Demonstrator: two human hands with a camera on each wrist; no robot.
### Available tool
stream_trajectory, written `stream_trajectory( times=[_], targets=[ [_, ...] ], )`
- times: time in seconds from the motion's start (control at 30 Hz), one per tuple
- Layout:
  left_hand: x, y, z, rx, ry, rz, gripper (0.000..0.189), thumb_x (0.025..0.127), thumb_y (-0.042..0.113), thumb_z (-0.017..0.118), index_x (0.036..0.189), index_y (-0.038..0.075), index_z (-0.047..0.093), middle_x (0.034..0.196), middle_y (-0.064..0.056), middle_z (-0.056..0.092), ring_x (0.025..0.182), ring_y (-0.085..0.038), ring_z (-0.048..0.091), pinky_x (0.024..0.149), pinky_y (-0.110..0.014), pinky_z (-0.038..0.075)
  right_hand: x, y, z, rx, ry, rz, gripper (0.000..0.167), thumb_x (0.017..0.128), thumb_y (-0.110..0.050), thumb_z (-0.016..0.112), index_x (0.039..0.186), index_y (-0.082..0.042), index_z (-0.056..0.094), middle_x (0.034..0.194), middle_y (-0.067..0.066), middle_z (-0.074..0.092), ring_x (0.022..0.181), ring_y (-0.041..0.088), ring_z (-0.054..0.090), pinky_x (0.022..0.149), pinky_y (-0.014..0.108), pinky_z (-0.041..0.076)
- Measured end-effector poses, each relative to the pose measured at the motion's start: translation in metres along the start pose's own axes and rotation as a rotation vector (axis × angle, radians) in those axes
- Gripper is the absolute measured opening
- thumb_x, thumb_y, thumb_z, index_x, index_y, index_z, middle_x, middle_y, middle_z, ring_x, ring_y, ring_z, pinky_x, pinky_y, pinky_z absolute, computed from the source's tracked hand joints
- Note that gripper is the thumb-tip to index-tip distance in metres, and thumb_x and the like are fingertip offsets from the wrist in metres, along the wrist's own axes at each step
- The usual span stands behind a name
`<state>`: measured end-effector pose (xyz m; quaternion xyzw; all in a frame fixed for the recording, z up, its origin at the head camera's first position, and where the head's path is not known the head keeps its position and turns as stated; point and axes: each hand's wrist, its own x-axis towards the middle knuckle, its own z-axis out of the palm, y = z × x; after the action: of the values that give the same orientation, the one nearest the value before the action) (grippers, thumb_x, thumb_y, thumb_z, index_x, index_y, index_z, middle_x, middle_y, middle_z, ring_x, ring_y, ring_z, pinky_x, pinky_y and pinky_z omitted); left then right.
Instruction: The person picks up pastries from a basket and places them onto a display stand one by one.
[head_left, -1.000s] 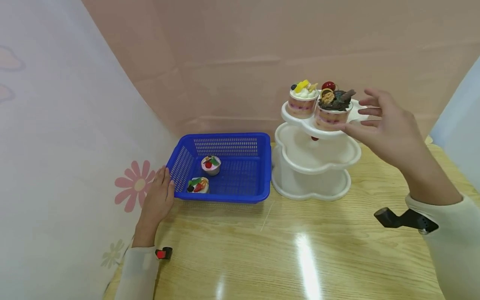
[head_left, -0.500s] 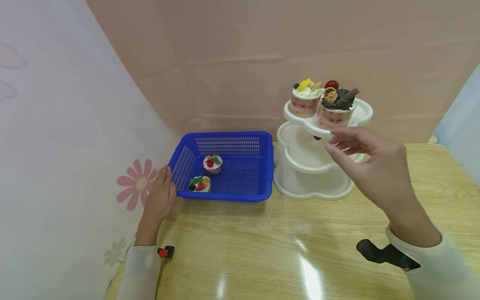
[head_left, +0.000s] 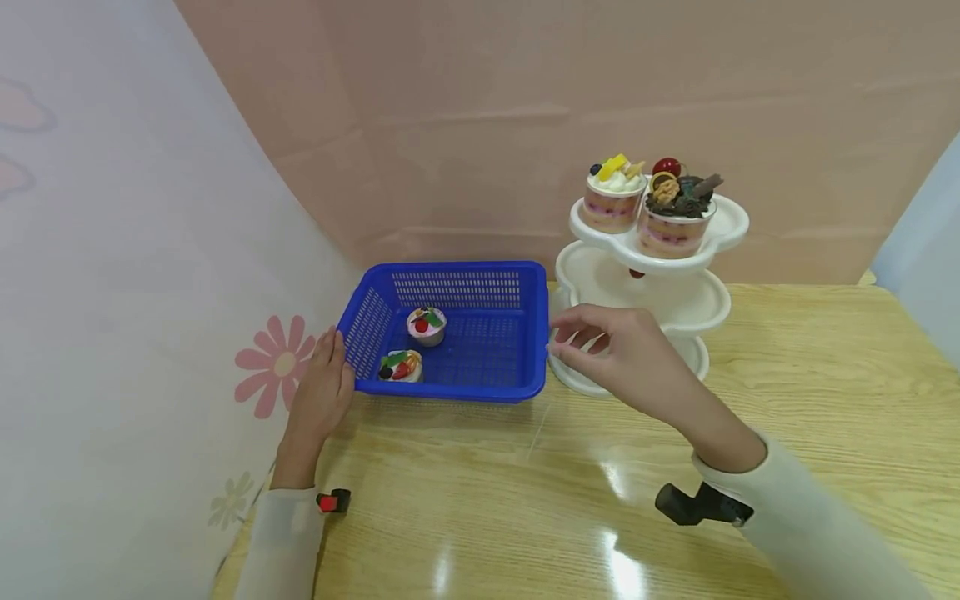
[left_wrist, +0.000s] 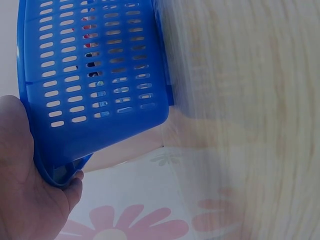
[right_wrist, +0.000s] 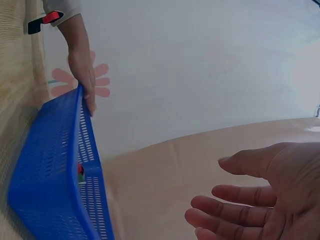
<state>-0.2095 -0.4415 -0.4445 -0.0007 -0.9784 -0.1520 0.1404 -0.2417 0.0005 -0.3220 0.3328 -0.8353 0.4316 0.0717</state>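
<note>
My left hand (head_left: 322,400) grips the left rim of a blue plastic basket (head_left: 442,390); in the left wrist view the rim lies between the thumb and fingers. Inside at the left are a pink-topped cupcake (head_left: 426,327) and a fruit-topped cupcake (head_left: 401,367). My right hand (head_left: 622,346) is beside the basket's right rim, before the white tiered stand (head_left: 645,296), and holds nothing. Its fingers are loosely bent, and apart in the right wrist view (right_wrist: 260,200). On the top tier stand a cream dessert cup (head_left: 613,204) and a chocolate dessert cup (head_left: 675,233).
A red cherry (head_left: 666,167) shows behind the chocolate cup. Something small and dark red (head_left: 636,273) peeks out beneath the top tier, mostly hidden. The wooden table (head_left: 480,500) meets a flower-patterned cloth (head_left: 277,367) at the left and a pinkish-brown cloth (head_left: 450,167) behind.
My right hand has come down from beside the chocolate cup and moved left to the basket's right rim. The cups stay on the stand. My left hand stays on the basket.
</note>
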Motion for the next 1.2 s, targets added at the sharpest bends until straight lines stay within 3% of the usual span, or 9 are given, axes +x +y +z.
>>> stream_trajectory(
  times=[0.3, 0.47, 0.63, 0.9, 1.07, 1.2],
  targets=[
    [0.001, 0.000, -0.001, 0.012, -0.002, -0.008, 0.059, 0.105, 0.018, 0.035, 0.156, -0.010, 0.023, 0.165, -0.026, 0.019, 0.151, -0.045, 0.019, 0.117, -0.062, 0.026, 0.014, 0.017, 0.042, -0.001, -0.109, 0.003, 0.017, 0.090, -0.020, 0.078, 0.104, -0.012, 0.077, 0.095, -0.005, 0.074, 0.080, 0.009, 0.068, 0.069, 0.031, 0.057],
    [0.001, 0.000, -0.002, 0.017, -0.001, -0.008, 0.059, 0.105, 0.017, 0.035, 0.155, -0.011, 0.023, 0.164, -0.027, 0.019, 0.151, -0.045, 0.020, 0.116, -0.063, 0.027, 0.020, 0.018, 0.065, -0.061, -0.144, -0.055, 0.021, 0.090, -0.024, 0.077, 0.105, -0.009, 0.077, 0.101, 0.001, 0.076, 0.097, 0.020, 0.071, 0.085, 0.040, 0.056],
    [0.001, 0.000, -0.001, 0.017, -0.011, -0.015, 0.059, 0.105, 0.017, 0.035, 0.156, -0.011, 0.022, 0.164, -0.027, 0.019, 0.151, -0.046, 0.020, 0.116, -0.064, 0.026, 0.028, 0.016, 0.086, -0.085, -0.211, -0.072, 0.025, 0.093, -0.026, 0.074, 0.109, -0.007, 0.075, 0.110, 0.005, 0.075, 0.110, 0.025, 0.069, 0.096, 0.042, 0.053],
    [0.001, 0.000, -0.001, 0.020, -0.006, -0.017, 0.059, 0.104, 0.017, 0.036, 0.155, -0.011, 0.023, 0.164, -0.027, 0.020, 0.151, -0.046, 0.020, 0.116, -0.063, 0.026, 0.047, 0.005, 0.119, -0.073, -0.325, -0.025, 0.033, 0.094, -0.027, 0.072, 0.119, -0.006, 0.072, 0.117, 0.007, 0.073, 0.114, 0.025, 0.067, 0.098, 0.042, 0.053],
    [0.000, 0.000, -0.001, 0.010, -0.014, -0.018, 0.059, 0.105, 0.017, 0.035, 0.155, -0.011, 0.023, 0.164, -0.027, 0.019, 0.151, -0.045, 0.019, 0.117, -0.063, 0.025, 0.056, 0.001, 0.138, -0.082, -0.368, 0.007, 0.037, 0.094, -0.028, 0.073, 0.125, -0.008, 0.070, 0.121, 0.004, 0.072, 0.114, 0.021, 0.066, 0.097, 0.040, 0.053],
    [0.002, 0.002, 0.000, 0.007, -0.015, -0.020, 0.059, 0.104, 0.017, 0.035, 0.155, -0.011, 0.023, 0.164, -0.027, 0.019, 0.151, -0.046, 0.019, 0.116, -0.064, 0.026, 0.062, -0.002, 0.144, -0.070, -0.385, 0.011, 0.040, 0.093, -0.027, 0.074, 0.127, -0.007, 0.068, 0.123, 0.008, 0.071, 0.116, 0.026, 0.066, 0.096, 0.042, 0.054]
  ],
)
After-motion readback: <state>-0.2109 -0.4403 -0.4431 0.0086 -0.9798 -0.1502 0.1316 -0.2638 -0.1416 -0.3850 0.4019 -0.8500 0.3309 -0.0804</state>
